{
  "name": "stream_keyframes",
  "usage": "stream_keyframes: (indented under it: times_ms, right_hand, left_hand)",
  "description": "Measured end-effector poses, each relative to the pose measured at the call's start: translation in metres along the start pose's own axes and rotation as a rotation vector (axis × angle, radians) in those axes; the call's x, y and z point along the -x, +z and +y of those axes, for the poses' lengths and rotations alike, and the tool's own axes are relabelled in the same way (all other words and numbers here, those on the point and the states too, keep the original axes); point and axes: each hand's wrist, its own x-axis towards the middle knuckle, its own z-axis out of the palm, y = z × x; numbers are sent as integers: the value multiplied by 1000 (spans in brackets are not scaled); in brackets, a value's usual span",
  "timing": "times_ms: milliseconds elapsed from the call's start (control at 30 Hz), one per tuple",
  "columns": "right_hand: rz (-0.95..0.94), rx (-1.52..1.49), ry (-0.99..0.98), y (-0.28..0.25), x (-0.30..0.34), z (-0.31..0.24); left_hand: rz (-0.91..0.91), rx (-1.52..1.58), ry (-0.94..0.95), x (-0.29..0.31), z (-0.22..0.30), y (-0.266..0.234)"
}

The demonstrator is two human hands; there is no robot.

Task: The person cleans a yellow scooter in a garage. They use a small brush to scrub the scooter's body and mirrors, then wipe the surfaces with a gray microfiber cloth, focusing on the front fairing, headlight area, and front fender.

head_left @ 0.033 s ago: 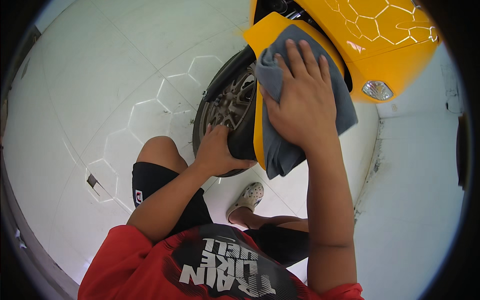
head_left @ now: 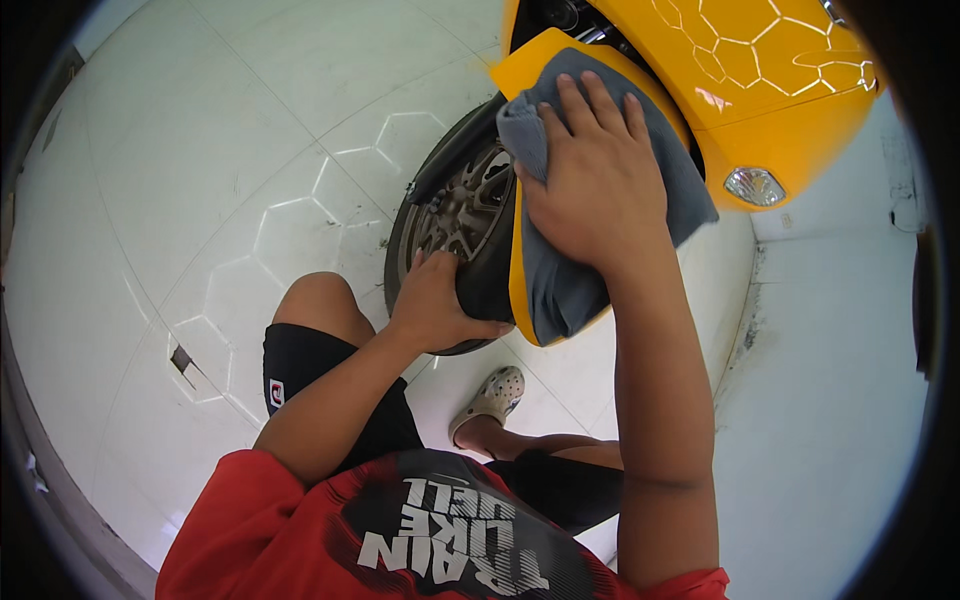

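Observation:
A grey cloth [head_left: 672, 165] is draped over the yellow front fender [head_left: 530, 64] of what looks like a motorcycle or scooter. My right hand [head_left: 600, 185] lies flat on the cloth with its fingers spread, pressing it against the fender. A fold of cloth bunches beside the thumb side of that hand. Lower left, my left hand [head_left: 432, 305] is closed around the tire [head_left: 398, 240], thumb on the near side and fingertips toward the rim. The dark spoked wheel [head_left: 470, 205] and a black fork leg [head_left: 460, 150] show left of the fender.
Yellow bodywork [head_left: 780, 60] with a clear turn-signal lens [head_left: 755, 186] rises beyond the fender. Pale floor tiles [head_left: 200, 130] reflect hexagonal lights, and a small drain opening [head_left: 181, 360] sits at left. My foot in a beige clog [head_left: 495, 395] stands below the wheel. A white wall [head_left: 830, 330] is at right.
My right hand has slid slightly left and up with the cloth. The cloth's lower edge has risen, baring more of the fender's near tip. My left hand has not moved.

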Motion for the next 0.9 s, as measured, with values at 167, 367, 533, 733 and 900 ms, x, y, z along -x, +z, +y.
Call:
stream_keyframes:
  times_ms: [167,367,533,733,900]
  right_hand:
    - [-153,11,37,-13,-14,-14]
    - [-51,-218,129,-39,107,-49]
    - [-62,-101,59,-26,28,17]
    - [76,-18,21,2,-10,44]
    - [21,-707,773,-17,58,21]
  left_hand:
    - [-41,12,-35,-1,0,-4]
    - [-61,13,-33,-2,4,5]
    - [-40,-12,-27,-1,12,16]
    - [-37,-31,-57,-1,12,19]
    - [-141,-23,-88,-2,11,17]
